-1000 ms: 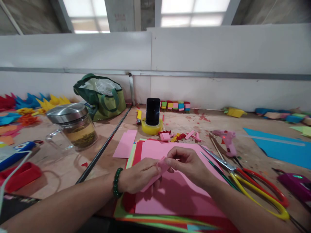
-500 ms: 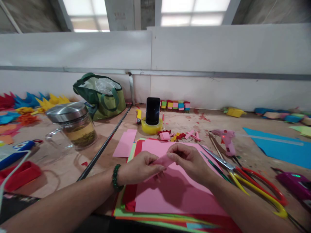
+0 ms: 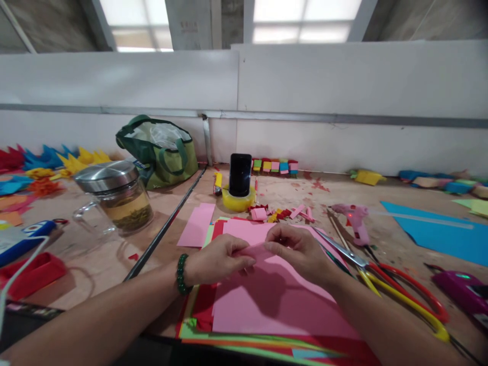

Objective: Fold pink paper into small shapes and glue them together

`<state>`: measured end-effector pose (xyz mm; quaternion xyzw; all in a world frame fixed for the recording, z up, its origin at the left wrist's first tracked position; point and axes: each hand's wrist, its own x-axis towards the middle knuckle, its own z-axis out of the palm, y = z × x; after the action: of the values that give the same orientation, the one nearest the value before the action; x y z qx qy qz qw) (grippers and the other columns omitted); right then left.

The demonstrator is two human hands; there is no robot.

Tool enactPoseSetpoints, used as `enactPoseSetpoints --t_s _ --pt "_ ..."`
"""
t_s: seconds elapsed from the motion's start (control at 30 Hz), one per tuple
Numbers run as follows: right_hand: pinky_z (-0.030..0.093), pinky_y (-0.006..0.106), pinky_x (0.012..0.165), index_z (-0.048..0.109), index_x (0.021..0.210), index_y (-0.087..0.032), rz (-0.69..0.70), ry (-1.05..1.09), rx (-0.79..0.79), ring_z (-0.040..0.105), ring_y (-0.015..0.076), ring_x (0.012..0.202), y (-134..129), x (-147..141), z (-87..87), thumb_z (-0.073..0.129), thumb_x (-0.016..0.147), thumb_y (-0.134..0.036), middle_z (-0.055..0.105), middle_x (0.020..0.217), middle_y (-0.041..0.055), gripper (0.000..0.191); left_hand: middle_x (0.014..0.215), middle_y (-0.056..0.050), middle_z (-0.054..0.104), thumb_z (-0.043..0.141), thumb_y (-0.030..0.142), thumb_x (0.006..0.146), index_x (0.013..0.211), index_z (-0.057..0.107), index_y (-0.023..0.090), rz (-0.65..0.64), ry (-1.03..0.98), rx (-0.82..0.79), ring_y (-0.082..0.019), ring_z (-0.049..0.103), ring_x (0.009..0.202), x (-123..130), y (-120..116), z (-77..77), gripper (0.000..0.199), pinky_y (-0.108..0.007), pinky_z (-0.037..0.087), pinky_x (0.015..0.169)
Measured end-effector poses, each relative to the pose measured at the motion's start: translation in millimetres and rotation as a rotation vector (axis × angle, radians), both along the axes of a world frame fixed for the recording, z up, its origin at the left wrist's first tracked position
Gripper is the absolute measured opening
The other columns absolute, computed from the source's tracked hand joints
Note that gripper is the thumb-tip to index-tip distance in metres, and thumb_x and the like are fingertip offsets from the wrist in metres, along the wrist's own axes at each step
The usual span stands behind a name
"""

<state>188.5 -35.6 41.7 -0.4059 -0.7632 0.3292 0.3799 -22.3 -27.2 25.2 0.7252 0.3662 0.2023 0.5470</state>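
Observation:
Between my two hands is a small strip of pink paper (image 3: 256,250), held just above a stack of coloured sheets. My left hand (image 3: 223,260), with a green bead bracelet (image 3: 182,274) at the wrist, pinches the strip's left end between thumb and fingers. At its right end, the thumb and forefinger of my right hand (image 3: 295,250) grip it. Fingers partly cover the strip, so its folds are hard to make out. Under both hands lies a large pink sheet (image 3: 274,315), on top of red, green and orange sheets.
Scissors (image 3: 400,290) and a pink glue gun (image 3: 356,223) lie to the right. Behind the stack, a phone (image 3: 240,175) leans on a yellow tape roll (image 3: 238,199), near small paper pieces (image 3: 282,214). A glass tea mug (image 3: 122,203) and green bag (image 3: 163,157) stand left.
The pink strip has tilted to lie flatter between my hands. Both hands have shifted only slightly, and their grip on it stays.

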Motion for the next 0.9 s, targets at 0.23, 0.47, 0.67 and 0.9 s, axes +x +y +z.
enactPoseSetpoints --t_s 0.23,0.47,0.67,0.9 --pt "0.043 0.024 0.06 0.061 0.075 -0.018 0.077 -0.107 0.149 0.053 0.012 0.064 4 6 -4.3 0.058 0.08 -0.013 0.06 0.071 0.0003 0.008 0.078 -0.005 0.062 0.05 0.023 0.09 0.082 0.072 0.014 0.095 0.193 0.603 -0.014 0.054 0.073 -1 0 -1.6 0.025 -0.024 0.042 0.068" --pt "0.041 0.024 0.064 0.064 0.073 -0.017 0.22 -0.499 0.331 0.054 0.0138 0.07 12 13 -16.9 0.053 0.077 -0.003 0.061 0.074 0.0029 0.018 0.085 -0.007 0.056 0.042 0.018 0.094 0.098 0.065 0.017 -0.031 0.669 1.049 -0.019 0.051 0.08 9 -4 -17.8 0.024 -0.028 0.041 0.065" --pt "0.04 0.023 0.065 0.067 0.071 -0.018 0.272 -0.609 0.164 0.056 0.013 0.069 7 15 -15.3 0.052 0.073 -0.002 0.063 0.076 0.0019 0.022 0.089 -0.006 0.056 0.044 0.036 0.094 0.1 0.061 0.017 -0.169 0.634 0.905 -0.018 0.053 0.078 13 -14 -18.9 0.026 -0.029 0.044 0.068" --pt "0.04 0.021 0.058 0.066 0.073 -0.017 0.143 -0.548 -0.211 0.056 0.0113 0.061 19 22 -9.2 0.044 0.067 -0.002 0.066 0.068 -0.0008 0.028 0.096 -0.01 0.055 0.051 0.048 0.087 0.111 0.058 0.017 -0.196 0.609 0.712 -0.022 0.054 0.079 9 -25 0.2 0.04 -0.034 0.048 0.073"
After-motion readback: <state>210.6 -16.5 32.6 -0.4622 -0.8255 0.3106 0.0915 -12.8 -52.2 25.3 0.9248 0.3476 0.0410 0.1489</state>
